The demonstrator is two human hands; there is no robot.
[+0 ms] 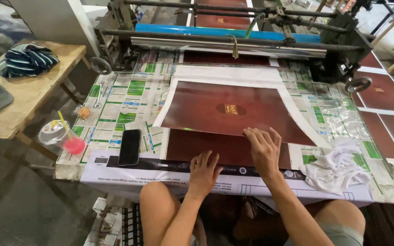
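A glossy dark red printed sheet [233, 109] with a small gold emblem and white margins lies on the paper-covered worktable [128, 98]. Its far end runs under the roller machine [233, 36]. A second dark red sheet [192, 145] lies under its near edge. My right hand [263, 148] rests flat, fingers spread, on the near edge of the top sheet. My left hand [204, 171] presses palm down on the lower red sheet at the table's front. Neither hand holds anything.
A black phone [129, 146] lies left of the sheets. A plastic cup with pink drink and straw [62, 136] sits at the table's left corner. A white rag [336, 166] lies right. A wooden side table [23, 100] carries a striped cloth and cap. More red sheets lie on the floor, right.
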